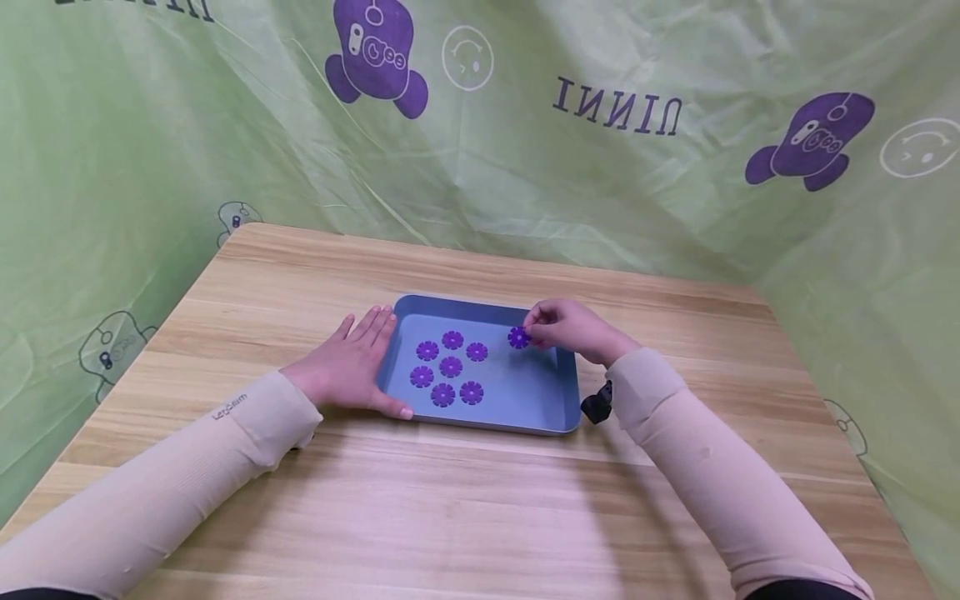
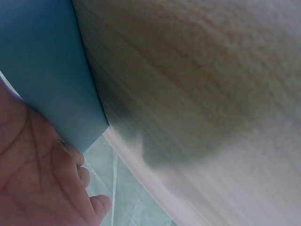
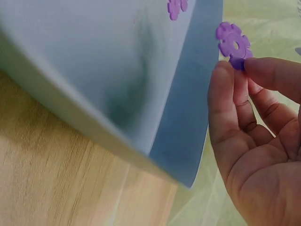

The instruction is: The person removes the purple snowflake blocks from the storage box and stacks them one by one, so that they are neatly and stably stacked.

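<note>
The purple piece (image 3: pixel 228 43) is round and flat like a little flower, with a hole in the middle and small cuts all around its edge. The right hand (image 1: pixel 573 329) pinches it by the edge between the thumb and fingers, and the head view shows it near the far right corner of the blue tray (image 1: pixel 525 392). Seven more purple pieces (image 1: pixel 446 364) (they look just like it) lie in the left part of the tray, close together but apart.

The left hand (image 1: pixel 345 371) is spread wide, with straight fingers along the left side of the tray and the thumb by the near corner. Its left sleeve (image 1: pixel 150 492) is pale, with small dark writing near the cuff, too tiny for me to read. The right sleeve (image 1: pixel 735 467) is pale too, and a small black thing (image 1: pixel 597 404) shows by that wrist.

The tray sits on a wooden table (image 1: pixel 465 500). Behind it hangs a shiny green cloth (image 1: pixel 675 217) with purple letters that look like I, N, N, I, U, plus smiley faces and purple cartoon shapes
</note>
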A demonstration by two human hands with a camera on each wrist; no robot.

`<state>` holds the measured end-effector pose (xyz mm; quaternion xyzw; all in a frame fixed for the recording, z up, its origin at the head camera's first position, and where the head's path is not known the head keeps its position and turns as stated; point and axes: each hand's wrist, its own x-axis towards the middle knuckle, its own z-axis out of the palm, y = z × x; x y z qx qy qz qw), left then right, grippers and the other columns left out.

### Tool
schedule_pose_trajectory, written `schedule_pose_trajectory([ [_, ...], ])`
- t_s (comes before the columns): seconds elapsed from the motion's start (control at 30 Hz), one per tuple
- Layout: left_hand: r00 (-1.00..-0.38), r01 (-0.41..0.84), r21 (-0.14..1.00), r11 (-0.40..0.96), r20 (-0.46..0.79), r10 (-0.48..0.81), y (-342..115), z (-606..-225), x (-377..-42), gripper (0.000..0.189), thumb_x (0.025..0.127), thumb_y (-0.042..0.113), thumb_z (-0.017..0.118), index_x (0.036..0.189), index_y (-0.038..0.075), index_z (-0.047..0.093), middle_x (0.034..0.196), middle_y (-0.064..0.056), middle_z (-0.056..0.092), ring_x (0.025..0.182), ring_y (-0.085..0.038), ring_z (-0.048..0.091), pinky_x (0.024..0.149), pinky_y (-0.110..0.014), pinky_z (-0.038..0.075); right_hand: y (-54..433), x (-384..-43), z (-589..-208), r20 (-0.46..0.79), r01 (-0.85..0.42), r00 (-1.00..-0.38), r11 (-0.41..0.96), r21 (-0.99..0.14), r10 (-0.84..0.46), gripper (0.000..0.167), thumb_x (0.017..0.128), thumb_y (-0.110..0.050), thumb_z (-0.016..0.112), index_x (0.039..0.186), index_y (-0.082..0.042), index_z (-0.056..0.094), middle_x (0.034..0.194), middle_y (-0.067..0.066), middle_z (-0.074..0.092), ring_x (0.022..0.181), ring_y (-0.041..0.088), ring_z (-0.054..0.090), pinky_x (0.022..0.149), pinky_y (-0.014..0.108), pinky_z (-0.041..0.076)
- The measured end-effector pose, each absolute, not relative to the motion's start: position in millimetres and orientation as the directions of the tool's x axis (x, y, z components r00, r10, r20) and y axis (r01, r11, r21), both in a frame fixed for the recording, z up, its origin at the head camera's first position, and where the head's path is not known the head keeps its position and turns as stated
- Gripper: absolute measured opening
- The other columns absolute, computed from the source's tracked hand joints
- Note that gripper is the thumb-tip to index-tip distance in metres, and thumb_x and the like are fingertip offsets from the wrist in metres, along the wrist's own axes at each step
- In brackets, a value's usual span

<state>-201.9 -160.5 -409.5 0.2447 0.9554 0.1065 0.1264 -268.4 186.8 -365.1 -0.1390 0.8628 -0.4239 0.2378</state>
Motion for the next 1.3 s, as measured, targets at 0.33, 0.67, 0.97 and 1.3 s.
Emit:
schedule_pose_trajectory([
  [0.33,-0.847,0.437,0.271,0.858,-0.196,0.494,-159.8,-408.2,-200.7,0.145,0.072,0.085,0.070,0.159,-0.014,0.008,0.168,-0.030,0.001,0.156,-0.044,0.000,0.123,-0.062,0.000,207.0,-269.3,-360.5,-0.296,0.056,-0.867,0.512,-0.857,-0.400,0.012,0.102,-0.001,0.056,0.109,0.010,0.058,0.097,0.011,0.065,0.092,0.025,0.065,0.083,0.033,0.058],
  [0.67,-0.845,0.440,0.268,0.857,-0.198,0.496,-160.3,-406.7,-200.4,0.145,0.072,0.084,0.070,0.159,-0.014,0.007,0.168,-0.030,0.001,0.156,-0.044,-0.001,0.122,-0.062,-0.001,225.5,-270.7,-357.6,-0.301,0.089,-0.888,0.512,-0.854,-0.348,0.026,0.105,0.001,0.050,0.126,0.016,0.054,0.107,0.015,0.063,0.094,0.022,0.063,0.081,0.026,0.058],
  [0.97,-0.848,0.437,0.254,0.863,-0.203,0.489,-160.1,-405.7,-200.3,0.145,0.071,0.086,0.069,0.160,-0.012,0.008,0.169,-0.028,0.001,0.156,-0.042,-0.001,0.122,-0.062,-0.003,243.9,-269.3,-358.7,-0.282,0.081,-0.904,0.520,-0.850,-0.321,0.025,0.105,0.001,0.050,0.124,0.018,0.053,0.103,0.013,0.064,0.091,0.015,0.062,0.085,0.030,0.057],
  [1.3,-0.849,0.430,0.256,0.866,-0.209,0.484,-160.2,-406.1,-201.0,0.145,0.071,0.086,0.068,0.160,-0.012,0.008,0.169,-0.028,0.001,0.156,-0.042,-0.001,0.121,-0.064,-0.003,272.6,-265.3,-367.4,-0.294,0.106,-0.914,0.537,-0.837,-0.279,0.027,0.103,0.001,0.050,0.124,0.018,0.053,0.097,0.006,0.063,0.086,0.014,0.060,0.082,0.027,0.057],
])
